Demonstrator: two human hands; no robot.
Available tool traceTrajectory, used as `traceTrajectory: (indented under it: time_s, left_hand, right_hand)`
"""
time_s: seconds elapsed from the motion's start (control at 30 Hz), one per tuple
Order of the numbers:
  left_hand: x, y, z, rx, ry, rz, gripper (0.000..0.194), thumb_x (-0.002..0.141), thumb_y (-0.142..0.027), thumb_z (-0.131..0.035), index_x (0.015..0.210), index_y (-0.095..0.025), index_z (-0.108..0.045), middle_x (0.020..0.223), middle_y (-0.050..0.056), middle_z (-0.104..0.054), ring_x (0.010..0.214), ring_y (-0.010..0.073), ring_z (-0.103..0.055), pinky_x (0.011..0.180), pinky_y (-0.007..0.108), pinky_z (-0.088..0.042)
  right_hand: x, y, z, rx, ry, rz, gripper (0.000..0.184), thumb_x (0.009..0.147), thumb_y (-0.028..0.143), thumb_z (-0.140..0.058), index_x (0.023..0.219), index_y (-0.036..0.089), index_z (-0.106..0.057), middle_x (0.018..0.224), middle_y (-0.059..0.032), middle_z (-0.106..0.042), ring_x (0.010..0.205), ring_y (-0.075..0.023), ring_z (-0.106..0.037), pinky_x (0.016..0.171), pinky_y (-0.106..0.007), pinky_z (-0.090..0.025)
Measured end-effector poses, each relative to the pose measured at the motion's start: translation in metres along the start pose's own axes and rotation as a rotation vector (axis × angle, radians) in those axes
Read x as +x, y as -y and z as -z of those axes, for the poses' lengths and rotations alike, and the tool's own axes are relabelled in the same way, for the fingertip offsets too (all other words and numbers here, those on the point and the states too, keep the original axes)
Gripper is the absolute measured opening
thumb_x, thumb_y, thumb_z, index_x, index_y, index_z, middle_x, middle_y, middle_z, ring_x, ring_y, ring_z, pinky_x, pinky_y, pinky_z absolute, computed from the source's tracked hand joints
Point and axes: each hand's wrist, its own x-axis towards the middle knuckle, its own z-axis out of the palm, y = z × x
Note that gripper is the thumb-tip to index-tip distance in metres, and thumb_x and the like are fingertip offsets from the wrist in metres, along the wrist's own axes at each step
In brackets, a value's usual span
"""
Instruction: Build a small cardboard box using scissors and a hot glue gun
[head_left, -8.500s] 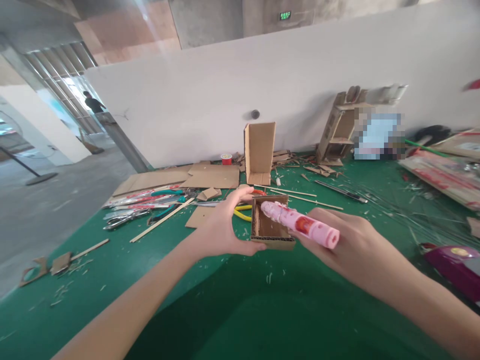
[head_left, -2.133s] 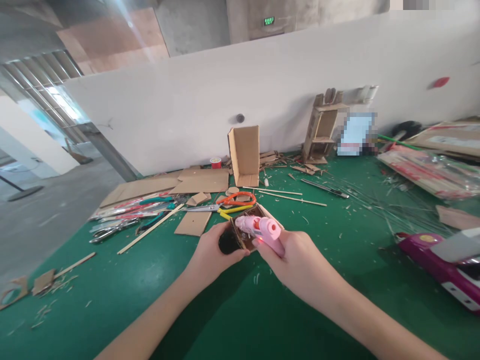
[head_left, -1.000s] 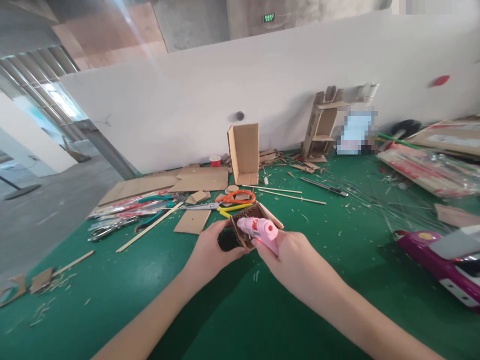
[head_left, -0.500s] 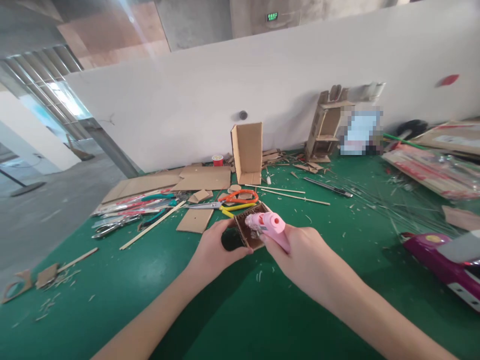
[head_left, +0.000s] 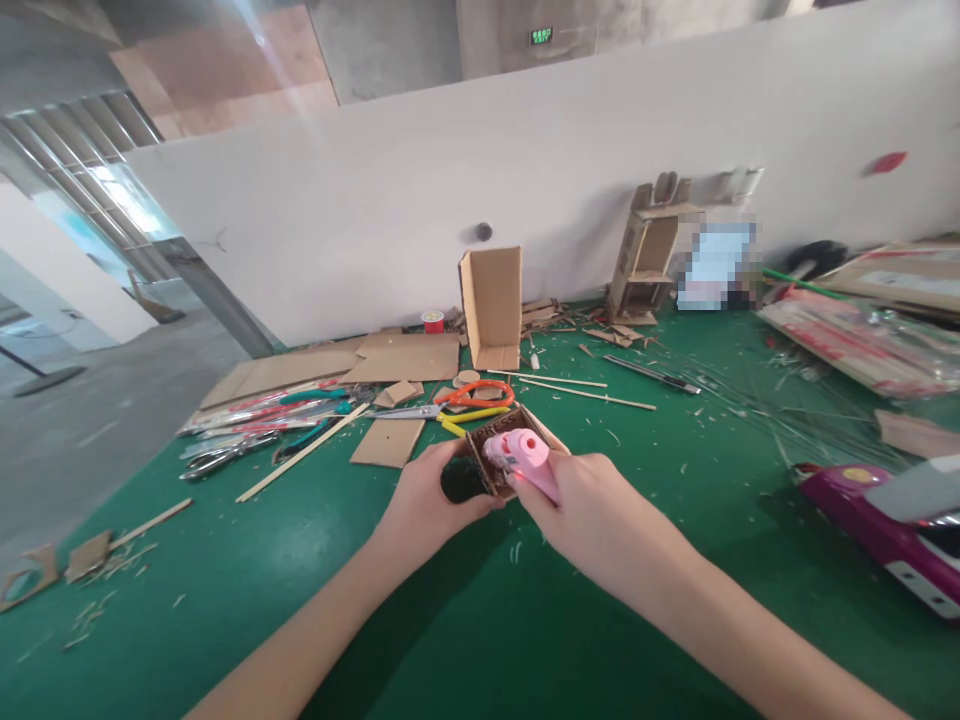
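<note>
Two bare hands at work over a green table; all places are given relative to the small box. Far to its left lie a cardboard scrap and a short stick, with shavings just beside them. Nearer, also left, are pliers with teal handles among plastic packets, then a long wooden strip lying aslant. A square of cardboard rests left of the box. Scissors with orange and yellow handles lie just behind it and to the left.

The left hand grips the box at its left side: the thumb presses the near corner and the forefinger arches toward the far one; the remaining fingers cannot be made out. The box is tilted, open toward the viewer, with printed letters inside. Well behind it stands a tall carton. The nose of a pink glue gun points into the box. At the box's right, the right hand is wrapped around the gun's handle, thumb along its side, other fingertips hidden. Behind and to the right lie thin sticks and a cutter; well to the right sits a purple device.
</note>
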Motion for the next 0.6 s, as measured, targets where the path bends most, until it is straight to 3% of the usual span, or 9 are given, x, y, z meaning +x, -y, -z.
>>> traceTrajectory:
  time_s: [0.2,0.6]
  left_hand:
    - [0.0005,0.003,-0.0018,0.016,-0.013,-0.014,0.054,0.065,-0.043,-0.078,0.113,-0.024,-0.061,0.112,0.007,-0.069,0.103,0.0277,-0.065,0.088,0.043,-0.051]
    - [0.0006,0.0041,-0.0049,0.041,-0.056,0.025,0.056,0.064,-0.043,-0.078,0.112,-0.02,-0.061,0.112,0.01,-0.069,0.102,0.0288,-0.065,0.091,0.047,-0.05]
  right_hand:
    - [-0.0009,-0.0035,-0.0081,0.011,-0.041,0.026,0.033,0.091,0.034,-0.043,0.072,0.014,-0.062,0.056,-0.0036,-0.054,0.043,-0.011,-0.043,0.04,-0.022,-0.028]
    - [-0.0031,-0.0059,-0.0077,0.106,-0.143,0.097,0.037,0.09,0.036,-0.043,0.058,0.018,-0.048,0.046,0.0015,-0.044,0.035,-0.0054,-0.028,0.035,-0.021,-0.021]
